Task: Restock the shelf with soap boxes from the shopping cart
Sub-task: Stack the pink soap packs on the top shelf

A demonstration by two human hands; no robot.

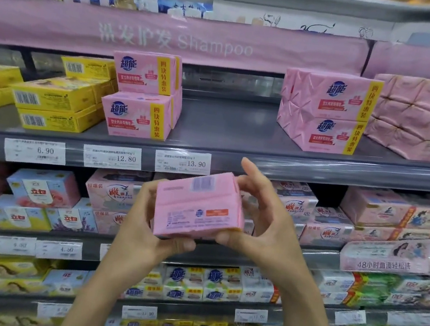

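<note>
Here the left hand (143, 224) and the right hand (264, 218) each grip one end of the pink box (198, 207), held up just below the shelf (227, 126). It looks firm, a bit heavy, with slippery wrap; the ends hold best.

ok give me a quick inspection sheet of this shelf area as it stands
surface: grey shelf, bare gap in the middle between two pink stacks
job's things: pink soap pack held in front of the shelves, back label facing the camera; left pink stack and right pink stack, each two high; cart not in view
clutter: yellow boxes at the shelf's left
hands: left hand and right hand both grip the pack
cables: nothing seen
surroundings: pink Shampoo banner above, lower shelves stocked with soap
</note>
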